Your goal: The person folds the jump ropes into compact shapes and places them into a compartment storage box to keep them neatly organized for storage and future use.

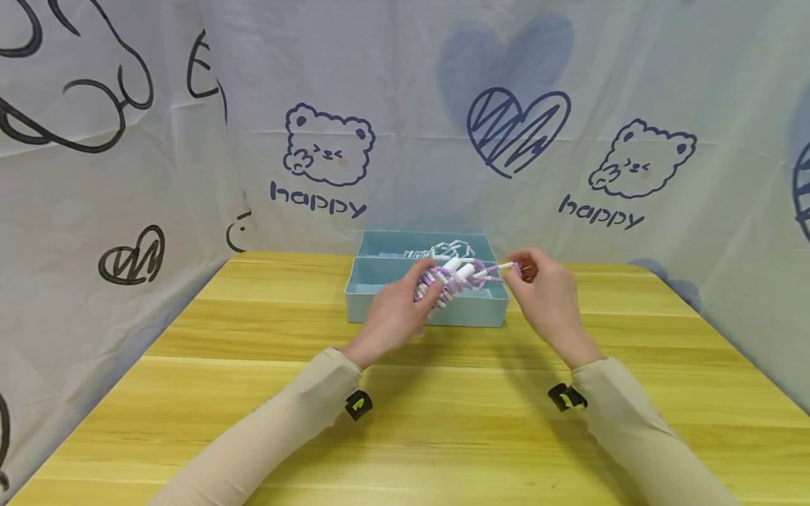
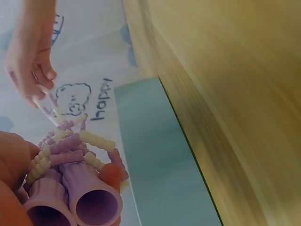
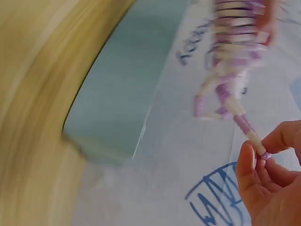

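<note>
A purple-and-white beaded jump rope (image 1: 448, 281) is bunched up above the light blue storage box (image 1: 367, 306). My left hand (image 1: 400, 301) grips the bundle, thumb over the beads. Two hollow purple handle ends (image 2: 96, 207) show beside its fingers in the left wrist view. To the right, my right hand (image 1: 549, 295) pinches a strand of beads (image 3: 254, 137) between thumb and fingers. That strand runs from the bundle, drawn fairly straight. Part of the bundle is hidden behind the left fingers.
A pale blue-and-white beaded rope (image 1: 452, 248) lies in the rear compartment (image 1: 373, 239), behind the front one. The box stands at the back of the wooden table (image 1: 266, 337), close to a white printed curtain (image 1: 418, 169). Another curtain hangs at the left.
</note>
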`<state>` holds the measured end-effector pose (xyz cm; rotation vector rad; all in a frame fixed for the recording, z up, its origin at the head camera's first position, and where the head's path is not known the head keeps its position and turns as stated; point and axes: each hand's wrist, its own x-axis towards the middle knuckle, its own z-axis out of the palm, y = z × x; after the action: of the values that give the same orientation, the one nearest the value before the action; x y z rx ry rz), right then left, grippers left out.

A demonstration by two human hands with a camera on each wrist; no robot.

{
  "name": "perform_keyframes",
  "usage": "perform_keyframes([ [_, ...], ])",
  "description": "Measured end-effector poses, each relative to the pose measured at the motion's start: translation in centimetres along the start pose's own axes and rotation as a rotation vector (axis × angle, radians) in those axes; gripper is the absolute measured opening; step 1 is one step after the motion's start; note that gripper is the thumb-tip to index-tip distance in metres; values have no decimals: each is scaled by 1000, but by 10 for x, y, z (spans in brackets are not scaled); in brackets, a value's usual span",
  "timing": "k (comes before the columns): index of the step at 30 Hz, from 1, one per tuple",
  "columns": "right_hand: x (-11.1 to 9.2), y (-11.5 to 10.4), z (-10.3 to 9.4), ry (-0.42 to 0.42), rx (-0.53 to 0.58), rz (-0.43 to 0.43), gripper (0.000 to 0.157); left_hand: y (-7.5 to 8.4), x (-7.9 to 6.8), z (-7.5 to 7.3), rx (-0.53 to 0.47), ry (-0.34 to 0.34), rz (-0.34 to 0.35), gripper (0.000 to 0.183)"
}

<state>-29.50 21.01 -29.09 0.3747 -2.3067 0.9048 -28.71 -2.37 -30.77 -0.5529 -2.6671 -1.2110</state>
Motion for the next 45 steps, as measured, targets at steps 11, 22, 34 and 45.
perform_keyframes([
  [11, 6, -13, -12, -95, 551, 252, 24, -12, 5, -1, 8, 26, -31, 44],
  [22, -26, -67, 10, -266, 326, -222, 27, -13, 10, -2, -374, -2, -181, 41],
  [34, -52, -76, 44, -335, -124, -589, 46, -11, 11, 3, -886, 57, -287, 38],
  [45, -62, -82, 50, -328, -466, -761, 54, -9, 17, 6, -958, 95, -319, 62],
])
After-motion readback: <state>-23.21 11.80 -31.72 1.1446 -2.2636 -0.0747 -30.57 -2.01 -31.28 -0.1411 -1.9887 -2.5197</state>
